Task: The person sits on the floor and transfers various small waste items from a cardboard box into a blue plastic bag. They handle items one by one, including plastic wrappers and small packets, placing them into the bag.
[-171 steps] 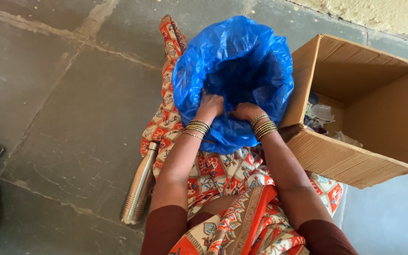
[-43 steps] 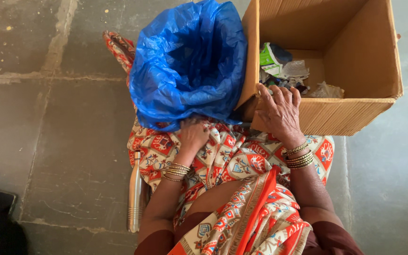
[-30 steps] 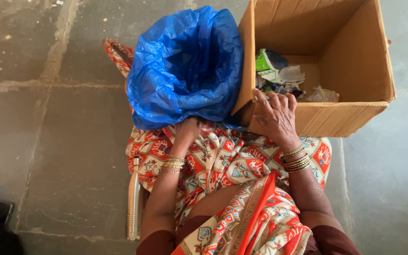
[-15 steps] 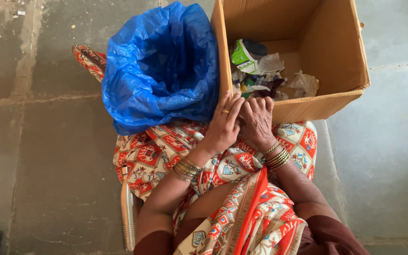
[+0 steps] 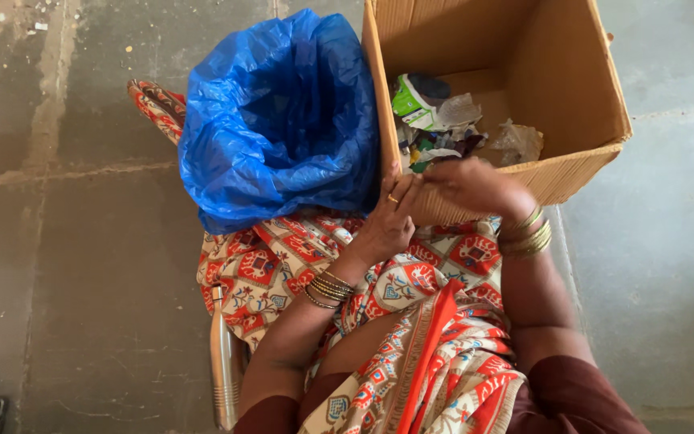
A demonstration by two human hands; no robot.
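The cardboard box (image 5: 572,88) is seen open-topped on the stone floor (image 5: 66,241), at the upper right, tilted toward the person, w/ its near wall resting against the lap. Its near left corner is met by both hands. The left hand (image 5: 387,221), ring on one finger, is laid w/ fingers up against the corner edge, between box and bag; whether it grips can't be told. The right hand (image 5: 467,183) is blurred, curled over the near rim approx. at the corner; whether it is clenched on the rim can't be told either. Bangles are worn on both wrists.

Inside the box, crumpled wrappers (image 5: 443,120) and clear plastic scraps are piled at the bottom, incl. a green-and-white packet.

A blue plastic bag (image 5: 283,120), mouth open, is set just left of the box, touching its side wall, on the patterned orange cloth (image 5: 283,257) over the lap. A steel bottle (image 5: 224,366) lies on the floor beside the left leg.
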